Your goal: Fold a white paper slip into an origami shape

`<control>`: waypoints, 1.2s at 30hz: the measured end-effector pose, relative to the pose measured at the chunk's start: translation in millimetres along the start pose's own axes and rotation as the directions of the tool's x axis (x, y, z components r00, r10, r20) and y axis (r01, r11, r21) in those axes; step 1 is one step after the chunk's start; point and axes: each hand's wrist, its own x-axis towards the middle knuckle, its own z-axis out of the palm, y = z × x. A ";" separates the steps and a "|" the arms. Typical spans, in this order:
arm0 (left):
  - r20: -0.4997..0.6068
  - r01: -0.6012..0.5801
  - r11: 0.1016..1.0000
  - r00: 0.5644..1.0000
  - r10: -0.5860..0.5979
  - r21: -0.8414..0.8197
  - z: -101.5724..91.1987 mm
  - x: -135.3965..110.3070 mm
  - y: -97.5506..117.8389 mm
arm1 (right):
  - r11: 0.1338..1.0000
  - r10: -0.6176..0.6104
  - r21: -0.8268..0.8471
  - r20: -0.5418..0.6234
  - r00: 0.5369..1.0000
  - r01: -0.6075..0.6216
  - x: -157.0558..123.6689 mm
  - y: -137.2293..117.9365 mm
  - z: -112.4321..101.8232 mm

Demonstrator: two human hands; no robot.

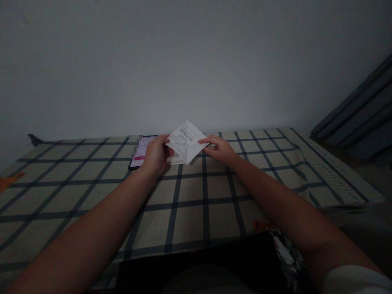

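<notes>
A white sheet of printed paper [187, 143], folded to a diamond shape, is held up between both hands above the table. My left hand [157, 154] pinches its left corner, and my right hand [219, 148] grips the right corner between thumb and fingers. Dark print and a drawing show on the side facing me. Just left of my left hand lies a phone [140, 153] with a lit, pinkish screen, partly covered by that hand. Something pale and flat [176, 160] lies beneath the folded paper, mostly hidden.
A checked tablecloth [190, 216] covers the table, which meets a plain wall [190, 61]. Grey curtains [361, 110] hang at the right. Orange patches [10, 181] show at the left edge, and a dark object [35, 139] sits at the far left corner.
</notes>
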 end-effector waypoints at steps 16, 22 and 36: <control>0.184 -0.160 0.942 0.977 0.108 0.296 8.3 -18.2 1.2 | 0.891 0.394 0.311 -0.170 0.903 -0.330 5.1 -4.4 -1.9; 0.118 -0.162 0.947 0.984 0.133 0.279 7.0 -13.3 -2.4 | 0.870 0.391 0.380 -0.138 0.910 -0.316 5.6 -0.9 1.8; 0.188 -0.106 0.953 0.981 0.054 0.283 8.7 -15.2 -5.6 | 0.907 0.235 0.372 -0.051 0.971 -0.200 2.0 1.7 2.8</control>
